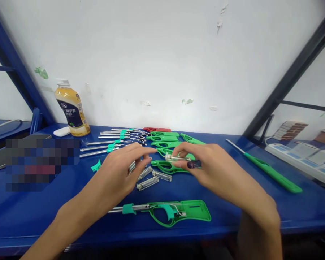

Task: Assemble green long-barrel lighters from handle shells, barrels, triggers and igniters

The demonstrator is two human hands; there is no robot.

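Observation:
My right hand (203, 157) grips a clear lighter fuel tank (176, 157) between thumb and fingers. A dark purple, handle-like piece (194, 164) also sits in that hand; its kind is unclear. My left hand (127, 166) faces it, thumb and index finger drawn into a pinch, with perhaps a tiny part at the tips. Under the hands lie several clear fuel tanks (148, 183). Closest to me rests an opened green lighter shell (196, 210) fitted with a metal tube (138, 207), a teal trigger (168, 211) and a wire.
Behind my hands are several green lighter shells (162, 138), a red one (158, 129) and metal tubes with teal clips (108, 137). A loose teal trigger (96, 165) lies left. An assembled green lighter (271, 169) is at right, a yellow bottle (72, 108) at back left.

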